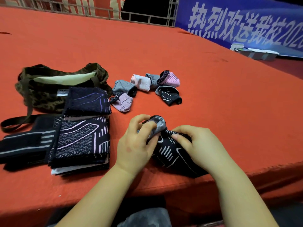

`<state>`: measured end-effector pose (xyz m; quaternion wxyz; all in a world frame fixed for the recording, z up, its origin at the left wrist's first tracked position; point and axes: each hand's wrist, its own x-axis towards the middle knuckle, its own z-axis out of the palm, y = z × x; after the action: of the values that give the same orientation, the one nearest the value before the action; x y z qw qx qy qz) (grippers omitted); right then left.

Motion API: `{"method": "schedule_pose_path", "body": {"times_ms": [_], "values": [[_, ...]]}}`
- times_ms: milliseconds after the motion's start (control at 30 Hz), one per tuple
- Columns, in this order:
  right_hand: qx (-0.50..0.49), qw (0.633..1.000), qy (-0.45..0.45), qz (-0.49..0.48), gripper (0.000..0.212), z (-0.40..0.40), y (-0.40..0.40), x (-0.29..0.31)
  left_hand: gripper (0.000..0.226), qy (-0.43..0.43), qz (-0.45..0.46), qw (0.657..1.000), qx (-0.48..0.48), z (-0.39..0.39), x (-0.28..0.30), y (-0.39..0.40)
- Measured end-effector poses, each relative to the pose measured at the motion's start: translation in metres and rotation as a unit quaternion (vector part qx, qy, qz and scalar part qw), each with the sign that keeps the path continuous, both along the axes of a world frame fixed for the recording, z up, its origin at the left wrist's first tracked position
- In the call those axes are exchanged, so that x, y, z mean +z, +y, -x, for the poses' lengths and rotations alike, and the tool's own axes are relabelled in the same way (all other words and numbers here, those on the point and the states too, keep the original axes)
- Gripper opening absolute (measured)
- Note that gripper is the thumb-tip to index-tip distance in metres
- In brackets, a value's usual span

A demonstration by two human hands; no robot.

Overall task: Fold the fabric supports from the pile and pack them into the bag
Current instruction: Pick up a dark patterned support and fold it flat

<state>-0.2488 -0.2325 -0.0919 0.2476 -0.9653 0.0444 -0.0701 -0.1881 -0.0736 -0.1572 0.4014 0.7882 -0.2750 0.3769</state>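
A black fabric support with white line pattern [170, 153] lies at the near edge of the red table. My left hand [136, 141] pinches its grey rolled end, and my right hand [196, 145] presses on its middle. To the left, a pile of flat dark patterned supports [80, 141] is stacked, with another dark one [87, 100] leaning on the bag. The open camouflage bag [49, 86] sits at the far left. Several folded supports in grey [124, 87], pink [141, 82] and black [169, 95] lie behind my hands.
The red cloth-covered table [164, 46] runs far back. A black strapped wrap [24, 145] lies at the left edge. The bag's strap [16, 122] trails over the table. A blue banner [246, 22] and white containers [259, 53] stand at the back right.
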Motion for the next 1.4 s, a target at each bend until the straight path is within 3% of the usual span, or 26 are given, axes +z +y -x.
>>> {"method": "schedule_pose_path", "body": {"times_ms": [100, 300, 467, 567, 667, 733, 900, 1067, 1233, 1400], "values": [[0.002, 1.000, -0.002, 0.000, 0.016, 0.000, 0.001, 0.002, 0.024, -0.024, -0.026, 0.999, -0.010, -0.001, 0.002, 0.000], [0.001, 1.000, 0.002, 0.013, 0.017, 0.001, 0.002, 0.006, 0.014, 0.018, -0.033, 0.999, 0.007, -0.003, 0.006, 0.003], [-0.022, 0.999, -0.024, 0.007, 0.015, 0.004, -0.003, 0.004, 0.030, 0.035, -0.043, 0.998, 0.018, -0.001, 0.004, 0.004], [-0.041, 0.998, -0.037, 0.001, 0.011, 0.004, -0.012, 0.003, 0.038, 0.163, 0.035, 0.985, -0.037, 0.000, 0.010, 0.005], [-0.056, 0.997, -0.043, -0.017, 0.009, 0.007, -0.025, 0.007, 0.038, 0.321, 0.212, 0.919, -0.083, -0.009, 0.012, 0.011], [-0.053, 0.997, -0.052, -0.031, 0.012, 0.010, -0.031, 0.010, 0.037, 0.373, 0.259, 0.883, -0.116, -0.010, 0.015, 0.012], [-0.050, 0.997, -0.039, -0.038, 0.014, 0.010, -0.034, 0.011, 0.034, 0.370, 0.237, 0.890, -0.124, 0.000, 0.030, 0.007], [-0.051, 0.998, 0.031, -0.033, 0.012, 0.011, -0.037, -0.013, 0.037, 0.328, 0.166, 0.929, -0.046, 0.002, 0.031, 0.012], [-0.069, 0.992, 0.104, -0.034, 0.019, 0.014, -0.052, -0.038, 0.028, 0.318, 0.161, 0.934, 0.022, -0.005, 0.019, 0.021], [-0.139, 0.984, 0.017, -0.112, 0.023, 0.007, -0.072, -0.047, 0.022, 0.351, 0.178, 0.919, 0.031, -0.010, 0.015, 0.015]]}}
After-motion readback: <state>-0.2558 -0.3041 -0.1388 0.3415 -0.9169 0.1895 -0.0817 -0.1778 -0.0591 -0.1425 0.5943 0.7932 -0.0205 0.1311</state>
